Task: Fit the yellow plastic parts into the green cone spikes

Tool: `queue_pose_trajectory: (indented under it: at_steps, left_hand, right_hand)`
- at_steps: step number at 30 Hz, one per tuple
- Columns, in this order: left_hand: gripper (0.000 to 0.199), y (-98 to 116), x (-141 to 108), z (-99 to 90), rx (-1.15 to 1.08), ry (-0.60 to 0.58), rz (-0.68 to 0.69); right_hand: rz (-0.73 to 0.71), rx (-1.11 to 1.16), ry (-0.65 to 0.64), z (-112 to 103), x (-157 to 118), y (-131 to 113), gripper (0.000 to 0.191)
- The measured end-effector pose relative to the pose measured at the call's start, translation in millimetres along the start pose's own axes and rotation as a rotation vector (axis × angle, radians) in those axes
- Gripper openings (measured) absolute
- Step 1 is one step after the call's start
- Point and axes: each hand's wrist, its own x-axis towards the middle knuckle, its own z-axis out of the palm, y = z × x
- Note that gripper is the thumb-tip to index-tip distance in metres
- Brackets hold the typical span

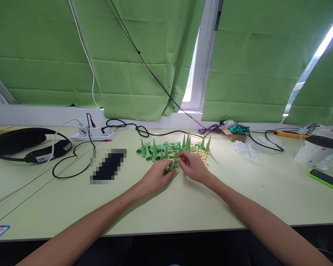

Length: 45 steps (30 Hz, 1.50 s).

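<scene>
Bare forearms [100, 216] cross the desk [199, 210]. The left hand [157, 174] holds a green plastic spike [171, 166] before clustered green spikes [154, 151] and yellowish pegs [204, 157]; right hand [194, 167] fingers bunch beside it, their grip unclear.

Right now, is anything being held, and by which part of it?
The left hand holds a green spike around its lower part. The right hand has its fingertips close by; whether they hold anything cannot be told.
</scene>
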Motion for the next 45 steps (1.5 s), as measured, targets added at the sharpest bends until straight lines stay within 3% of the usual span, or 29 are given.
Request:
queue_pose_trajectory:
  at_steps: [16,33,45]
  left_hand:
    - [0.025,-3.9,-0.1,1.4,-0.003,-0.007,0.013]
    - [0.022,-0.9,-1.0,0.2,0.009,0.05,-0.03]
    - [0.022,-2.5,0.6,-0.8,-0.111,0.199,-0.064]
  right_hand:
    - [-0.017,0.018,-0.057,-0.6,0.4,-2.7,0.007]
    - [-0.045,0.056,-0.029,-3.5,0.3,-8.5,0.013]
    - [-0.057,0.062,0.019,-6.4,0.5,-9.8,0.013]
